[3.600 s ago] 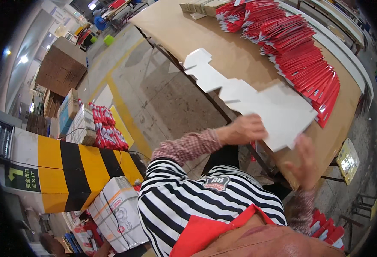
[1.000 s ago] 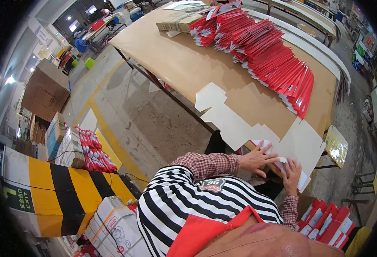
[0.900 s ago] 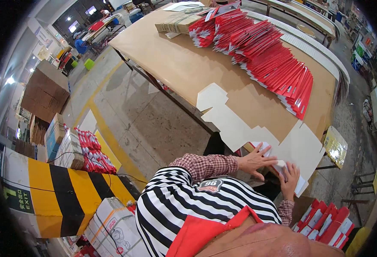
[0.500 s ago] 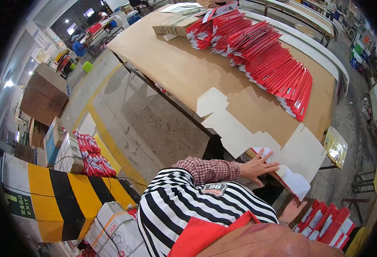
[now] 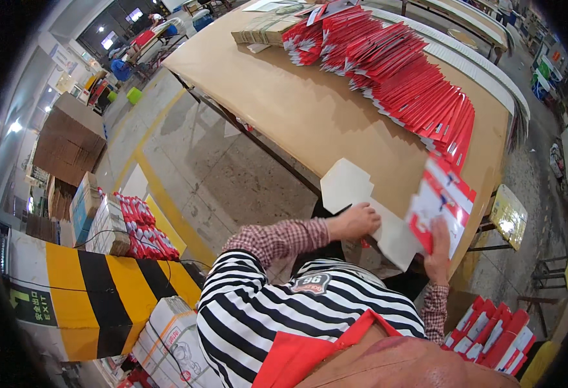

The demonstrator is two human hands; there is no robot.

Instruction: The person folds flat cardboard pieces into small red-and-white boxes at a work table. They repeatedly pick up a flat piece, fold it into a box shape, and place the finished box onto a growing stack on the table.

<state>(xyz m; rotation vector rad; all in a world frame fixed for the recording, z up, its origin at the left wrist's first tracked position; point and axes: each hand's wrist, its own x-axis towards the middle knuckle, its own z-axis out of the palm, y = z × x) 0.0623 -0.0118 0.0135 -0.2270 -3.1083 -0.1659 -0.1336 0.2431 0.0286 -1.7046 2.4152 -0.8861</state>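
Note:
At the near edge of the table lies a die-cut cardboard blank (image 5: 347, 187) with its pale inner side up. My left hand (image 5: 355, 221) is at its near edge, fingers curled over the board. On the right, a red and white printed panel (image 5: 444, 205) stands raised over the table, smeared by motion. My right hand (image 5: 438, 251) grips this panel's near edge with its fingers upward. I cannot tell whether the panel is joined to the pale blank. A long leaning row of red folded cartons (image 5: 413, 90) lies farther back.
A tied stack of cardboard (image 5: 264, 33) sits at the table's (image 5: 245, 77) far left corner. More red cartons (image 5: 491, 333) stand at my lower right, near a yellow stool (image 5: 509, 216). On my left are a yellow-black striped barrier (image 5: 96, 301) and wrapped white bundles (image 5: 174, 339).
My left hand has gone from spread flat on the blank to curled at its edge, farther left. My right hand has risen from below the table edge, and a red printed panel now shows there.

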